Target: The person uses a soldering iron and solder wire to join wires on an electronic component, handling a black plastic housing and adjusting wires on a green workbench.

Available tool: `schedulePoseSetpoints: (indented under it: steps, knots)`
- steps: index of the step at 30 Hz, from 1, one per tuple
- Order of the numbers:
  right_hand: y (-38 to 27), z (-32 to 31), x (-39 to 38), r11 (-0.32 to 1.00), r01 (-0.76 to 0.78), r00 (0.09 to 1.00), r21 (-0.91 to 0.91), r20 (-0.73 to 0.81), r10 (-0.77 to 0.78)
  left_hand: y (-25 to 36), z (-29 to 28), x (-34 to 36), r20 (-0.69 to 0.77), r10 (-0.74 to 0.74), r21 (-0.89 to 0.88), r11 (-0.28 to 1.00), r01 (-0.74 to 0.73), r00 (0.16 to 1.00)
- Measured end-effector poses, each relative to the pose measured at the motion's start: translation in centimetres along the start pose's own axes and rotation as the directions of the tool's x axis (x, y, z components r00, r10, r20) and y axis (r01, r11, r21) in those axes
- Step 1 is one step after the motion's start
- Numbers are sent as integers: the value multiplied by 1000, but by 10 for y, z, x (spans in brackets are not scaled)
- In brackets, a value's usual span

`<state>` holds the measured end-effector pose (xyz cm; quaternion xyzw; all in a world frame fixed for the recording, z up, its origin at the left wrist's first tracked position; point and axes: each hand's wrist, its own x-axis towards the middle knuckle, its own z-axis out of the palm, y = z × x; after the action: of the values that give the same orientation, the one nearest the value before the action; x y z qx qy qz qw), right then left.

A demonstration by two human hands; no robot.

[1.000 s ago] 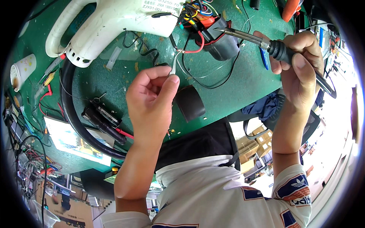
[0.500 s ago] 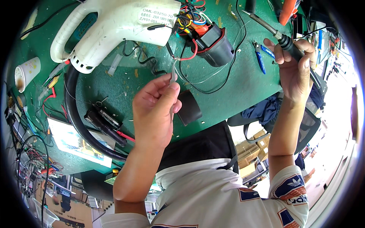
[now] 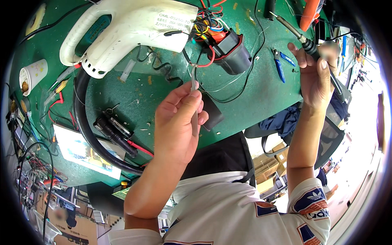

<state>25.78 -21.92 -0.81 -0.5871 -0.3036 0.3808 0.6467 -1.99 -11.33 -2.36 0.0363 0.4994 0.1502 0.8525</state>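
Note:
My left hand [image 3: 175, 126] pinches slim metal tweezers [image 3: 194, 87], their tips pointing up beside the place where a red wire [image 3: 206, 65] meets a dark one. Whether the tips grip the wires is too small to tell. My right hand [image 3: 316, 83] is closed around a soldering iron [image 3: 311, 49], held off the table with its tip pointing up and left. Bundled coloured wires run between a white charging gun housing [image 3: 134, 24] and a black connector [image 3: 231, 55] with a red seal. A black sleeve [image 3: 214, 116] lies partly behind my left hand.
Blue-handled cutters [image 3: 279, 67] lie near my right hand. A thick black cable [image 3: 79, 106] curves from the housing toward me. Left of it are a paper cup [image 3: 34, 77] and a bright sheet [image 3: 83, 151]; a black tool [image 3: 114, 136] lies inside its curve.
My left hand and the tweezers have shifted a little to the right. The soldering iron is still in my right hand, its tip slightly farther right. The whole view has moved slightly.

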Motion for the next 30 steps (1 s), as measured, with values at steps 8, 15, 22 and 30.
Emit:
schedulePoseSetpoints:
  steps: [8, 15, 22, 30]
  knots:
    - [2, -4, 1, 999, 15, 1000, -29, -10, -15, -4, -3, 3, -3, 6, -18, 1000, -6, 1000]
    - [3, -13, 3, 1000, 8, 999, -3, -49, -8, -14, -6, 6, -5, 144, 45, 989, -144, 990]
    - [22, -57, -8, 998, -25, 988, 52, -149, 32, -16, -6, 8, -40, 287, 166, 947, -276, 957]
    - [64, -77, -16, 996, -58, 942, 65, -327, 76, -11, -13, 12, -18, 316, 382, 879, -286, 949]
